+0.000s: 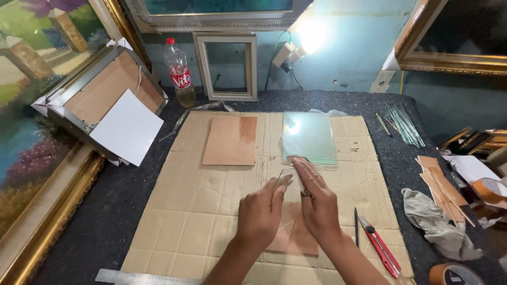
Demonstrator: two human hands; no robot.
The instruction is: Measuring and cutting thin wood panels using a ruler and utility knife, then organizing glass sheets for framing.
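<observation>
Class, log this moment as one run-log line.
left hand: holds thin metal pin | right hand: flat on clear glass pane over brown backing board | nearby: red utility knife, glass sheet stack

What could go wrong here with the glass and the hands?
The left hand and right hand press bare fingers on a glass sheet over a brown board; its edges could cut. The stacked glass panes lie just beyond the fingers and could be nudged. The red utility knife lies near the right forearm.
</observation>
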